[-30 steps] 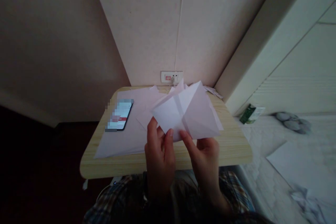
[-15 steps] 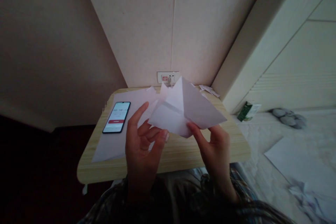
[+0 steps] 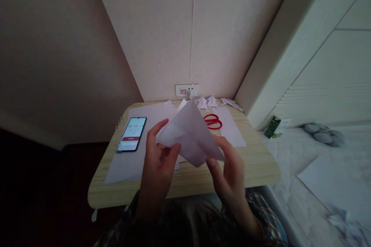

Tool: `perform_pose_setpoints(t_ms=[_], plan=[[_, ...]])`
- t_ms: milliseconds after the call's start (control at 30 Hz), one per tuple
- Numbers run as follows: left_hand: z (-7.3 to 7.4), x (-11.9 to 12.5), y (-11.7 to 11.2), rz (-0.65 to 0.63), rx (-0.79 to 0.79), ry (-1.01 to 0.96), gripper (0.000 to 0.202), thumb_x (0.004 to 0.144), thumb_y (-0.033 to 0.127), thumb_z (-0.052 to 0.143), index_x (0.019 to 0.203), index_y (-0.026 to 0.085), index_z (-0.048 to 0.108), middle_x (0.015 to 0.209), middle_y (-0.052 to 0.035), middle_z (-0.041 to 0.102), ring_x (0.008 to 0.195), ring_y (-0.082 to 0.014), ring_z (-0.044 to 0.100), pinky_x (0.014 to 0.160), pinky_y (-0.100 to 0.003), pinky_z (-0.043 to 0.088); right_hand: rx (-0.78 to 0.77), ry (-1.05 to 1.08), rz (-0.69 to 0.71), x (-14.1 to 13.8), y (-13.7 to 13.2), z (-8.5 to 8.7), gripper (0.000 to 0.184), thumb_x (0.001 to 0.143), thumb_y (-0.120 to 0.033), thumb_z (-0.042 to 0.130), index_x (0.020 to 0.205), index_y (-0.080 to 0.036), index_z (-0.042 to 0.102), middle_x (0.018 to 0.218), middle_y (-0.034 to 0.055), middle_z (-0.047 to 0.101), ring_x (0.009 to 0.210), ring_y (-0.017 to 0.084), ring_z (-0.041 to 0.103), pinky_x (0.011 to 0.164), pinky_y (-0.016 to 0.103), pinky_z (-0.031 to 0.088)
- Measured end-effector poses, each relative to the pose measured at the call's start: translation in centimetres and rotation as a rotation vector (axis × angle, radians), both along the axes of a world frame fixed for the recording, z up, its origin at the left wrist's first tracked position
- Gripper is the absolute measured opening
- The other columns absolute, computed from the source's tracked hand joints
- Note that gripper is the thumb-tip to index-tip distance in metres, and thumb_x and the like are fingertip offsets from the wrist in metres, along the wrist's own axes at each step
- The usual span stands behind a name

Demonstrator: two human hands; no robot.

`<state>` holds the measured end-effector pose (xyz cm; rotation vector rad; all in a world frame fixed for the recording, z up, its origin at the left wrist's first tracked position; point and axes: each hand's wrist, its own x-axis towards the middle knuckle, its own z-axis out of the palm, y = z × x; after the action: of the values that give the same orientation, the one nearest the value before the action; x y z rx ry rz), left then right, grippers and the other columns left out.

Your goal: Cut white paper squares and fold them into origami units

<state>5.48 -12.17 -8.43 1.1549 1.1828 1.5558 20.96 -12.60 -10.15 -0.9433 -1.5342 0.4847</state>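
A folded white sheet of paper [image 3: 189,135] is held above the small wooden table [image 3: 255,170], between both hands. My left hand [image 3: 158,158] grips its left edge, thumb on top and fingers under. My right hand [image 3: 228,166] pinches its lower right corner. The paper is folded into a compact wedge with a crease running to its top point. Red scissors [image 3: 213,120] lie on a flat white sheet [image 3: 232,129] just behind the held paper.
A phone [image 3: 133,133] with a lit screen lies at the table's left on a large white sheet [image 3: 127,164]. Small folded paper pieces [image 3: 207,102] sit at the back edge under a wall socket [image 3: 186,90]. A bed with paper sheets [image 3: 330,187] lies to the right.
The paper has been folded smaller and lowered toward me, uncovering the red scissors. My left hand, open half a second ago, has closed on the paper's left edge.
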Motion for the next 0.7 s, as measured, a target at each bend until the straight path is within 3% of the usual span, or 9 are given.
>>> perform_pose_setpoints(t_ms=[100,167,233,333,433,533,633,700], plan=[[-0.3,-1.7,0.6,-0.108,-0.049,0.114,0.050,0.086,0.016,0.064,0.132,0.023,0.044,0.091,-0.0019,0.074,0.076,-0.0170,0.072,0.071,-0.027,0.057,-0.062,0.157,0.131,0.9,0.4,-0.1,0.048,0.103,-0.058,0.037,0.138,-0.033,0.058,0.108,0.0028,0.076,0.101,0.025,0.071,0.097,0.044,0.052],[-0.1,-2.6,0.8,-0.186,-0.105,0.162,0.046,0.085,0.015,0.061,0.127,0.023,0.045,0.088,-0.0006,0.074,0.070,-0.0159,0.070,0.067,-0.025,0.055,-0.106,0.219,0.197,1.6,0.8,-0.1,0.053,0.104,-0.060,0.029,0.138,-0.032,0.058,0.097,0.0024,0.078,0.097,0.025,0.072,0.104,0.050,0.047],[0.3,-3.3,1.0,-0.246,-0.120,0.213,0.038,0.082,0.014,0.061,0.117,0.023,0.049,0.084,0.0003,0.074,0.066,-0.0158,0.068,0.063,-0.025,0.054,-0.152,0.219,0.182,2.2,1.3,-0.1,0.043,0.104,-0.052,0.041,0.137,-0.031,0.059,0.104,0.0036,0.078,0.105,0.025,0.071,0.107,0.052,0.045],[1.0,-3.9,1.4,-0.379,-0.062,0.333,0.022,0.082,0.016,0.059,0.103,0.024,0.058,0.082,-0.0004,0.075,0.070,-0.0182,0.070,0.065,-0.026,0.054,-0.196,0.149,0.176,2.9,1.9,0.0,0.037,0.095,-0.043,0.062,0.130,-0.030,0.063,0.131,0.0072,0.071,0.124,0.025,0.065,0.103,0.045,0.052],[1.5,-4.2,1.8,-0.493,0.012,0.435,0.018,0.088,0.018,0.057,0.101,0.025,0.067,0.092,-0.0034,0.078,0.082,-0.0217,0.073,0.073,-0.030,0.056,-0.285,0.106,0.302,3.1,2.3,0.5,0.041,0.094,-0.051,0.061,0.127,-0.028,0.067,0.130,0.0099,0.072,0.119,0.027,0.069,0.095,0.043,0.058],[1.5,-4.1,2.1,-0.486,0.014,0.425,0.022,0.088,0.021,0.060,0.108,0.026,0.070,0.095,-0.0045,0.079,0.086,-0.0240,0.074,0.076,-0.032,0.057,-0.423,0.057,0.358,2.4,2.4,0.8,0.034,0.085,-0.048,0.072,0.109,-0.024,0.075,0.102,0.0064,0.080,0.092,0.025,0.075,0.074,0.034,0.061],[1.2,-3.8,2.4,-0.375,-0.008,0.289,0.028,0.086,0.024,0.066,0.114,0.024,0.066,0.100,-0.0063,0.078,0.085,-0.0224,0.074,0.075,-0.031,0.058,-0.527,0.112,0.250,1.2,2.4,0.5,0.020,0.080,-0.040,0.076,0.080,-0.020,0.074,0.067,-0.0007,0.072,0.059,0.017,0.065,0.049,0.024,0.050],[0.9,-3.5,2.5,-0.274,0.028,0.179,0.033,0.085,0.024,0.071,0.116,0.024,0.061,0.107,-0.0071,0.077,0.094,-0.0209,0.073,0.081,-0.030,0.057,-0.520,0.185,0.156,0.6,2.5,0.2,0.021,0.082,-0.040,0.072,0.082,-0.019,0.071,0.067,-0.0008,0.070,0.055,0.016,0.060,0.045,0.023,0.046]])
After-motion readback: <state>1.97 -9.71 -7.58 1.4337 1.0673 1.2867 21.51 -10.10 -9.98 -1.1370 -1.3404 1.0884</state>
